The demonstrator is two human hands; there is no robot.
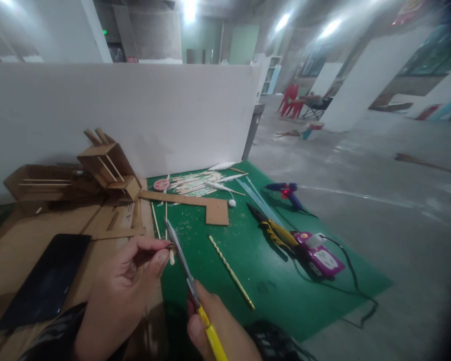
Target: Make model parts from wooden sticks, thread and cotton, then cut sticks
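My left hand [126,286] pinches a short thin wooden stick [171,253] between thumb and forefinger above the green mat [248,260]. My right hand [218,331] grips yellow-handled scissors [184,268], whose blades reach up and left and close around the stick at my left fingertips. A long bamboo skewer [231,272] lies on the mat just right of the scissors.
Cardboard box models [108,168] and cardboard sheets sit at the left, with a black phone [47,281]. An L-shaped cardboard piece [210,206], a pile of sticks [195,183], yellow pliers [274,228], a blue glue gun [287,193] and a purple power strip [319,255] lie on the mat.
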